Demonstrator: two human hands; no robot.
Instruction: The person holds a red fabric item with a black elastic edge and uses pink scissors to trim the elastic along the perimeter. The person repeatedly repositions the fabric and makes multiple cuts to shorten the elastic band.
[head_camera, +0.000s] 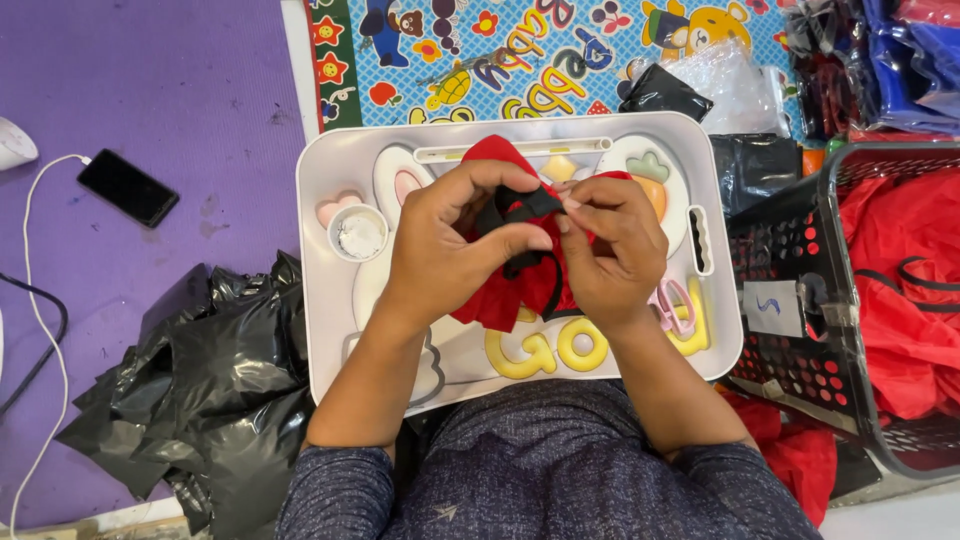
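We saw a white tray (320, 180) on the lap, with a small round cup (358, 233) of white stuff near its left edge. To the right of the tray stood a black basket (800, 250) with red cloth (900, 290) inside. A heap of black bags (220, 390) lay left of the tray, and a phone (128, 187) lay on the purple mat (150, 80) beyond it.

Over the middle of the tray, both hands met around a red pouch (500, 290) with a black strap (515, 205). The left hand (450, 250) curled over the pouch, its thumb and fingers pinching the strap. The right hand (610, 245) faced it, fingertips pressed together on the same strap. Both wrists bent inward, forearms running up from the near edge.
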